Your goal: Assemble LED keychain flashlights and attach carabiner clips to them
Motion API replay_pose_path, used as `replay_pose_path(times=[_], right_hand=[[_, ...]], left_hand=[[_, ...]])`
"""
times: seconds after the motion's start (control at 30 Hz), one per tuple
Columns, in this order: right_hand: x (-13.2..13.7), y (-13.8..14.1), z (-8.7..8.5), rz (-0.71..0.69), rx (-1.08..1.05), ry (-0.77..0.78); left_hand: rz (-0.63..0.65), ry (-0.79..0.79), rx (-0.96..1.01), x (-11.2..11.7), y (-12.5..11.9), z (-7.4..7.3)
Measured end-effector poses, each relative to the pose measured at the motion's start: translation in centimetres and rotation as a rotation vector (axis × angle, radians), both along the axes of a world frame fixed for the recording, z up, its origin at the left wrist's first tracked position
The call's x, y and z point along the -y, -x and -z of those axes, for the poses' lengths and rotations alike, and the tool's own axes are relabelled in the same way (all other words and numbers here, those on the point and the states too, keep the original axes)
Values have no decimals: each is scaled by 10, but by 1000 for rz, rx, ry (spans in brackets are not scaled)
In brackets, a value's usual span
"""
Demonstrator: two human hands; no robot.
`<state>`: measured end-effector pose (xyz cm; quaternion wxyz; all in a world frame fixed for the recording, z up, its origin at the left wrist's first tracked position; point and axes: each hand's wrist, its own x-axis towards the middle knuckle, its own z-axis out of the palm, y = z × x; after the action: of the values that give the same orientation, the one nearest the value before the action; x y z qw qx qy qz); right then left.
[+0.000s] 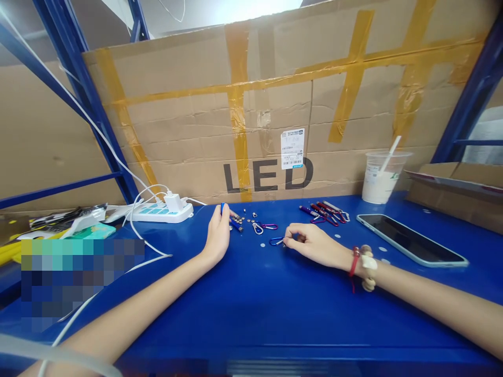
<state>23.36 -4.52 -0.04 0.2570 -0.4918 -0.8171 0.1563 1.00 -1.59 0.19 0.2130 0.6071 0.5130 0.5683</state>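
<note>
My left hand [218, 233] is closed round a small blue tube [222, 208], held upright on the blue table [251, 303]. My right hand [310, 243] pinches a blue carabiner clip [276, 241] that lies on the table. Between the hands lie several tiny round cells [244, 216], a silver clip [257, 228] and a purple clip [269, 226]. A dark blue tube part [236, 223] lies just right of my left hand.
Several finished keychain lights [324, 211] lie behind my right hand. A phone [411, 239] lies face up at the right, with a plastic cup and straw [382, 177] behind it. A white power strip [161, 211] with cables sits at the left. A taped cardboard box [275, 110] stands behind.
</note>
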Motion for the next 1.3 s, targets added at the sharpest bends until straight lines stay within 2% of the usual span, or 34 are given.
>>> replay_pose_path(times=[0.13, 0.4, 0.5, 0.63, 0.8, 0.97, 1.17, 1.3], right_hand=[[3, 2, 0, 33, 98, -11], [7, 3, -4, 42, 140, 17], [6, 1, -2, 37, 102, 15], [4, -1, 0, 15, 49, 8], [5, -2, -2, 2, 28, 3], [6, -2, 0, 4, 17, 0], [5, -1, 1, 2, 15, -21], [5, -1, 1, 8, 9, -18]], left_hand=[[-43, -44, -19, -9, 9, -4], [-130, -87, -233, -20, 27, -21], [-101, -36, -326, -19, 25, -18], [-56, 82, -570, -23, 31, -15], [-92, 257, -716, -26, 46, -26], [-7, 405, -860, -16, 40, -31], [-40, 389, -1017, -10, 31, -28], [27, 362, -970, -6, 25, -25]])
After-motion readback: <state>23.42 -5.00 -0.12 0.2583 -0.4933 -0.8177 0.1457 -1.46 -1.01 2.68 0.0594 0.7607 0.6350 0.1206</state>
